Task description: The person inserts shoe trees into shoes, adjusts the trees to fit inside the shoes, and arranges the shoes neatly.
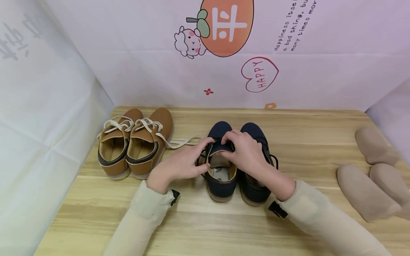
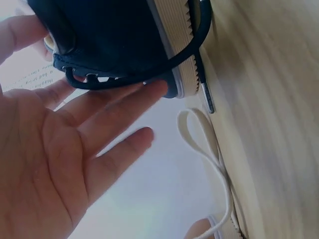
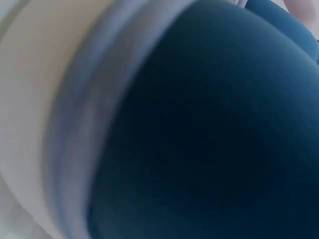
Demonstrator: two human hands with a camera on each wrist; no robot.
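Note:
Two navy shoes stand side by side, toes away from me: the left navy shoe (image 1: 221, 191) and the right navy shoe (image 1: 255, 195). My left hand (image 1: 180, 164) lies along the left shoe's outer side, its fingers spread and fairly straight beneath a loose dark lace (image 2: 164, 66) in the left wrist view. Over the same shoe's opening, my right hand (image 1: 246, 152) pinches the tongue between thumb and curled fingers. That hand partly hides the laces and the right shoe. Close-up navy fabric (image 3: 209, 124) and a pale sole fill the right wrist view.
A pair of brown shoes (image 1: 116, 168) with cream laces (image 1: 184, 142) stands at the left of the wooden board (image 1: 198, 231). Several beige shoe-shaped forms (image 1: 365, 192) lie on the right. A printed white cloth (image 1: 144, 78) rises behind.

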